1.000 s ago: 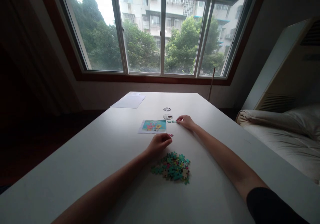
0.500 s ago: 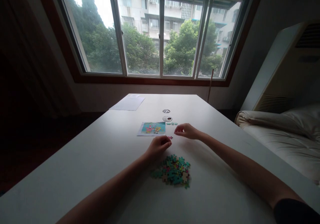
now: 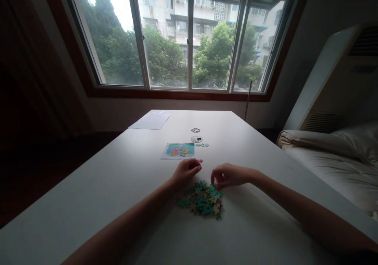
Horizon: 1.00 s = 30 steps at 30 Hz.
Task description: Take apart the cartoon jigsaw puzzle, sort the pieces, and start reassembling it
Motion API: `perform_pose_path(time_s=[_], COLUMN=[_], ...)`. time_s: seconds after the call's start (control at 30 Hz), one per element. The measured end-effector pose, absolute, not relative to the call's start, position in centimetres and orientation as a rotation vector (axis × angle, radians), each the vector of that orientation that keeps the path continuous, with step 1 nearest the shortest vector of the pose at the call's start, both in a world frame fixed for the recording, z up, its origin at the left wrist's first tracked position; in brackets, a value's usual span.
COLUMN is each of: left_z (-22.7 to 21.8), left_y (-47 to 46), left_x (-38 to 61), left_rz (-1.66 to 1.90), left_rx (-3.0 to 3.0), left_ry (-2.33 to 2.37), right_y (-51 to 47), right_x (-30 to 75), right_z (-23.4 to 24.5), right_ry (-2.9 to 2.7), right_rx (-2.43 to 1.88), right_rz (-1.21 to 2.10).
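A heap of jigsaw puzzle pieces (image 3: 203,202), mostly green with some pink, yellow and tan, lies on the white table. My right hand (image 3: 230,175) is at the heap's upper right edge, fingers bent downward and thumb a little apart; no piece shows clearly between them. Just beyond the heap rests my left hand (image 3: 186,169), its fingers curled against the thumb. Whatever it may hold is hidden. Small pink pieces (image 3: 201,161) lie by its fingertips. Behind them is a picture card (image 3: 180,151) with colourful cartoon figures, and to its right a short row of teal pieces (image 3: 202,145).
Two round black-and-white items (image 3: 196,139) lie behind the card. White paper (image 3: 150,121) is at the table's (image 3: 97,186) far left corner. A window spans the far wall. On the right are a pale padded seat or bed (image 3: 321,158) and a tall cabinet-like unit (image 3: 325,76).
My right hand has moved back toward me, from beside the card and teal row to the edge of the heap. My left hand has stayed nearly in place.
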<state>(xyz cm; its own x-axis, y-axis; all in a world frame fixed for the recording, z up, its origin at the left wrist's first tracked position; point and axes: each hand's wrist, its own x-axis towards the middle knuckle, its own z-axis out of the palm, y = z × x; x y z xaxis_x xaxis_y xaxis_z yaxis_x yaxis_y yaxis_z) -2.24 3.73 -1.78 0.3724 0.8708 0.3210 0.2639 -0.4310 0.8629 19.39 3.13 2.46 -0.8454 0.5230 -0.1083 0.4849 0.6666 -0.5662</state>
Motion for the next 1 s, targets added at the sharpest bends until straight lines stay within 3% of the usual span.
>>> perform_pose_path(time_s=[0.57,1.0], left_z=[-1.2,-0.6], left_y=[4.4,3.2], left_x=[-2.8,-2.4], left_rz=[0.822,0.750], left_rx=[1.957,2.063], left_ry=[0.912,0.794], right_y=[3.0,3.4], right_x=[19.1,18.5], right_z=[2.3,2.4], right_ry=[-2.635,-2.312], right_rx=[-0.865,-0.904], right_rz=[1.207,0.978])
